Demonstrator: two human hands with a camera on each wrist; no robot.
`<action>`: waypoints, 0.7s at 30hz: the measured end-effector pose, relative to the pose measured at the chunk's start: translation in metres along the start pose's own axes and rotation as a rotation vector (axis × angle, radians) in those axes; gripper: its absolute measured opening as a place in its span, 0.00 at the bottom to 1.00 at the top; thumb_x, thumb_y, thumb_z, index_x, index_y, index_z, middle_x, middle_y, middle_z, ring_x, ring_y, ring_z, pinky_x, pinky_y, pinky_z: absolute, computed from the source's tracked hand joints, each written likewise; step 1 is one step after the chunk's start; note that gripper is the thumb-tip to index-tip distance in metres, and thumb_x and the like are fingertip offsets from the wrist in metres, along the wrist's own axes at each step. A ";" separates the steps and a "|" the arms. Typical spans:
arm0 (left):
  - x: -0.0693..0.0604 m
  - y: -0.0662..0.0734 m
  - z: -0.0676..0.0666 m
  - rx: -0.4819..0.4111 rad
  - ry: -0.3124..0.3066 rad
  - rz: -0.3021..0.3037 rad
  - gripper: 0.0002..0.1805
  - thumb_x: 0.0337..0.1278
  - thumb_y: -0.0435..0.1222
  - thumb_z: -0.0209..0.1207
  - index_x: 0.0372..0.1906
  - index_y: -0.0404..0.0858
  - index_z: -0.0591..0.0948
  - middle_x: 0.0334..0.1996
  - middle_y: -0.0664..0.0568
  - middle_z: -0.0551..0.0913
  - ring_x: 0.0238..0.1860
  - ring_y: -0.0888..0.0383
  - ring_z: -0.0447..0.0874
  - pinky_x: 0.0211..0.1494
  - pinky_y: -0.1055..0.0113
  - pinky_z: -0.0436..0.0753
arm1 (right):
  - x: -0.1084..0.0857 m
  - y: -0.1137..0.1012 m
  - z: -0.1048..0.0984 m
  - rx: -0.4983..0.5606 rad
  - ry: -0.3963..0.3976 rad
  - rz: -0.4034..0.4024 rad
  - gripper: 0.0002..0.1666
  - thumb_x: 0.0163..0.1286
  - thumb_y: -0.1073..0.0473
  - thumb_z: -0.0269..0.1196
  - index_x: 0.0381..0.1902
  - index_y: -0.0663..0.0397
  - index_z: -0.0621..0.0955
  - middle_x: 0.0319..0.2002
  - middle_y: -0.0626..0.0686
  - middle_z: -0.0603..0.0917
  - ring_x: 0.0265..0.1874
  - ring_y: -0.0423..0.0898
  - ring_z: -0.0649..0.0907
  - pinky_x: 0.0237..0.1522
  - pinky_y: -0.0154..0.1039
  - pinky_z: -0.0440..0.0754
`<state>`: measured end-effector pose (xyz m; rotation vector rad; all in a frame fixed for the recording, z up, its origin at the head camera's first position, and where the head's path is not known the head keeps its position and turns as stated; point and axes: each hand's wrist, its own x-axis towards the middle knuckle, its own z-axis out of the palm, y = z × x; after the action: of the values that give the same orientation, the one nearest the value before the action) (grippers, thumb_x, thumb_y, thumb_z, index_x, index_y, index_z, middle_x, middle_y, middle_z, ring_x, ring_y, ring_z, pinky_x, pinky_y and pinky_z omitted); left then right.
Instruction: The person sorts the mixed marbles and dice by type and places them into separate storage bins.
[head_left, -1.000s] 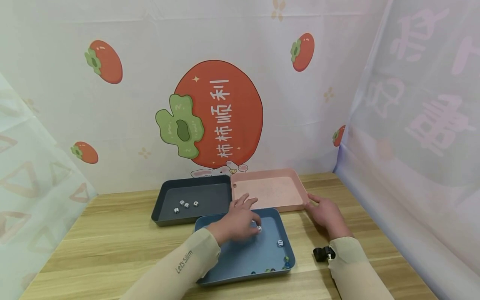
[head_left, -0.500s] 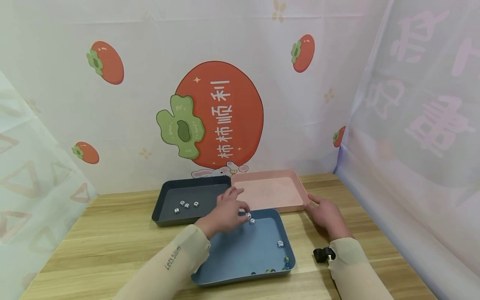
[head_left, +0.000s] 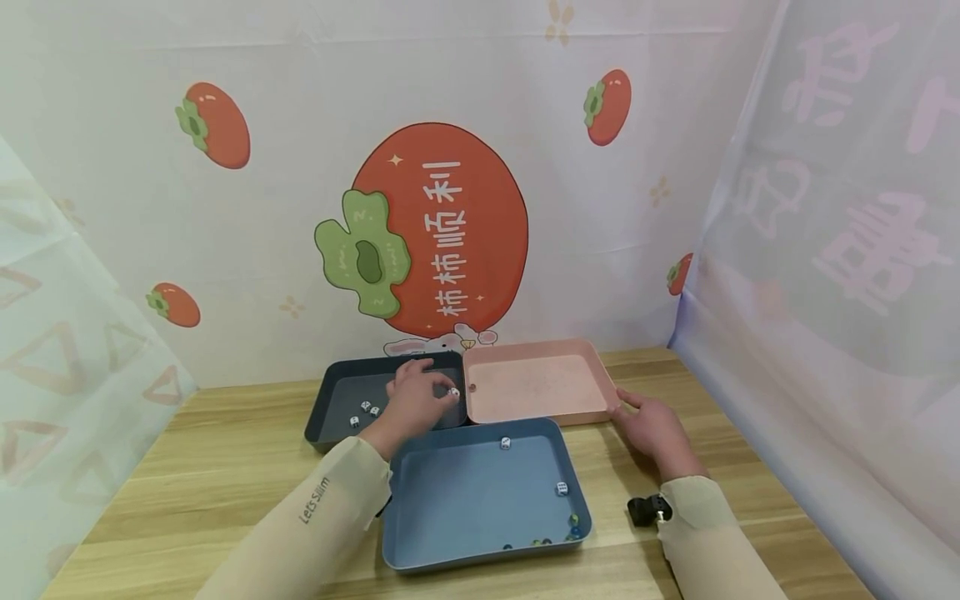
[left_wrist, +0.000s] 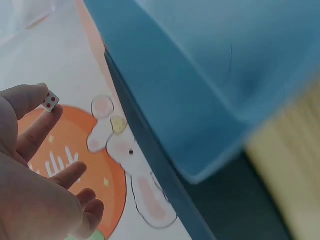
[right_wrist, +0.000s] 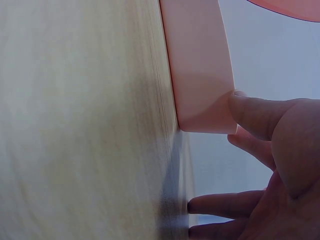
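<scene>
My left hand (head_left: 416, 400) pinches a white die (left_wrist: 50, 101) between thumb and index finger, above the right part of the dark grey tray (head_left: 318, 421). In the left wrist view the other fingers are spread and loosely bent. Three white dice (head_left: 366, 407) show in the dark tray; the hand covers part of it. My right hand (head_left: 648, 425) holds the near right corner of the pink tray (head_left: 540, 387), thumb on its rim and index finger behind. Two dice (head_left: 506, 443) lie apart in the blue tray (head_left: 465, 508), with several glass marbles (head_left: 574, 530) near its front right corner.
A small marble (head_left: 472, 387) lies at the left end of the pink tray. The dark and pink trays stand side by side before a printed cloth (head_left: 270, 250). The blue tray is nearer on the wooden table (head_left: 225, 467). A black device (head_left: 649, 509) sits at the right wrist.
My left hand has gone from the blue tray leftward and back to above the dark tray, carrying a die out. The right hand stays at the pink tray's corner.
</scene>
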<state>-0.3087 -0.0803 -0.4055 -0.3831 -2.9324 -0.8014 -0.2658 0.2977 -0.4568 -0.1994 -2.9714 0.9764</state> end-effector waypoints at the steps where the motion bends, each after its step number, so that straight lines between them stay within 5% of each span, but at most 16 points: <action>1: 0.001 -0.002 -0.003 0.005 0.000 -0.011 0.11 0.62 0.46 0.65 0.43 0.45 0.88 0.71 0.40 0.64 0.73 0.38 0.48 0.65 0.36 0.53 | 0.000 0.000 0.000 0.002 -0.002 0.000 0.34 0.77 0.45 0.54 0.73 0.56 0.67 0.64 0.75 0.69 0.62 0.74 0.68 0.60 0.66 0.66; 15: 0.025 -0.043 -0.033 0.141 -0.002 -0.083 0.12 0.65 0.44 0.62 0.45 0.42 0.87 0.69 0.34 0.65 0.71 0.34 0.47 0.62 0.32 0.51 | 0.001 0.002 0.000 -0.007 0.002 -0.011 0.34 0.77 0.43 0.53 0.73 0.55 0.67 0.62 0.74 0.71 0.61 0.74 0.70 0.59 0.66 0.67; 21: 0.023 -0.062 -0.040 0.180 -0.035 -0.127 0.13 0.66 0.42 0.61 0.47 0.40 0.87 0.69 0.31 0.63 0.71 0.32 0.45 0.62 0.31 0.50 | 0.001 0.002 0.002 -0.007 0.002 -0.010 0.34 0.77 0.44 0.53 0.73 0.55 0.68 0.63 0.74 0.70 0.61 0.74 0.69 0.60 0.66 0.66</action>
<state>-0.3464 -0.1476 -0.3985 -0.2006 -3.0546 -0.5407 -0.2670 0.2983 -0.4593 -0.1856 -2.9714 0.9644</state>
